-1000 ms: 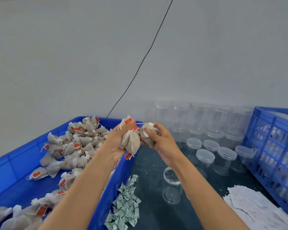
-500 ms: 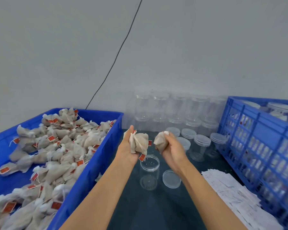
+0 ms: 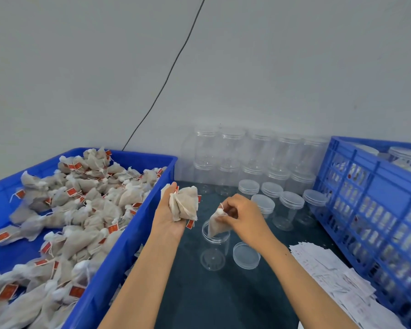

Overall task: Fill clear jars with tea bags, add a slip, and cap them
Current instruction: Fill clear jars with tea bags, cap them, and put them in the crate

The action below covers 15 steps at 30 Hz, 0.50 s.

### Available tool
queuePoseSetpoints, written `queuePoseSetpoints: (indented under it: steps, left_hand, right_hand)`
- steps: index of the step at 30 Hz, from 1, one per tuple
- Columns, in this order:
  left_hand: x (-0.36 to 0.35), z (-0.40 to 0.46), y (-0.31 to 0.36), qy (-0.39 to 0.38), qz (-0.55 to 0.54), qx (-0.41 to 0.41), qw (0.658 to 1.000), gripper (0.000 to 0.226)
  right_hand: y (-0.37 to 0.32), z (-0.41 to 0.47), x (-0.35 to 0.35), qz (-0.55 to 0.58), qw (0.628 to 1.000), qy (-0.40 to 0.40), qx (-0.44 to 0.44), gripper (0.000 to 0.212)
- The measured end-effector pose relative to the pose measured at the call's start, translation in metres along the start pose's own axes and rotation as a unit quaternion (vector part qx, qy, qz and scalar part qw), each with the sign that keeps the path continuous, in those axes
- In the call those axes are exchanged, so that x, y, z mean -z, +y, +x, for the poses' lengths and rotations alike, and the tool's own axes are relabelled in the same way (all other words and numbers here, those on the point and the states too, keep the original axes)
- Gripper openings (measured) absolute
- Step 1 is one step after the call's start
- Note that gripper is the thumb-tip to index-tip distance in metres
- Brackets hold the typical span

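Starting at the left, a blue bin (image 3: pixel 128 252) sat heaped with tea bags (image 3: pixel 81 210), pale pouches with white knotted tops and red tags, piled from the far wall of the bin to the near edge. Just right of the bin's rim, the left hand (image 3: pixel 170 219) was up, palm turned inward, fingers curled round a bunch (image 3: pixel 185 205) of several tea bags, one red tag dangling below it. Beside it came the right hand (image 3: pixel 243 218), fingertips pinching a single bag (image 3: pixel 215 224) by its white knot, the bag's lower end hanging down inside the mouth of the open jar (image 3: pixel 214 248). That clear jar stood upright on the dark table (image 3: pixel 223 300), between the two forearms, and no bags could be seen on its bottom. Its lid (image 3: pixel 246 255) lay flat on the table, just beside the jar to the right. Behind the hands, capped jars (image 3: pixel 291 210) stood in a cluster, and more clear jars (image 3: pixel 254 153) were stacked in two tiers against the grey wall. Right of the forearm, a loose pile of white slips (image 3: pixel 337 281) spread along the table. At the far right stood a blue crate (image 3: pixel 370 205) with slotted sides, capped jars visible inside it.
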State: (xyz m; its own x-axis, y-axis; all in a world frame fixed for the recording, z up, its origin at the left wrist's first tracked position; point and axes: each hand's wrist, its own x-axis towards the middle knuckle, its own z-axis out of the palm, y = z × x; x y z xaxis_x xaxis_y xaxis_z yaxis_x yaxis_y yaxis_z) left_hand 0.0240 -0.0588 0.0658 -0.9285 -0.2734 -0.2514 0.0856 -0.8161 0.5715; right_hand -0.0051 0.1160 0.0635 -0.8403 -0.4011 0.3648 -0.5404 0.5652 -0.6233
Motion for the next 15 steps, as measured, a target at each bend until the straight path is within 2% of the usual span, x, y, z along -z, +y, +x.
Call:
queuePoseSetpoints:
  steps: [7,12,15]
  left_hand:
    - [0.003,-0.001,-0.005,0.016,-0.025,0.019,0.999,0.050]
    - [0.007,-0.003,-0.007,0.013,-0.034,0.030,0.999,0.048]
    - [0.008,-0.002,-0.008,0.010,-0.035,0.030,0.999,0.049]
  right_hand:
    - [-0.012,0.007,0.011,-0.117,0.987,-0.051,0.094,0.006]
    - [-0.021,0.011,0.015,-0.202,0.959,-0.085,0.179,0.013]
    - [-0.025,0.013,0.012,-0.226,0.949,-0.126,0.179,0.012]
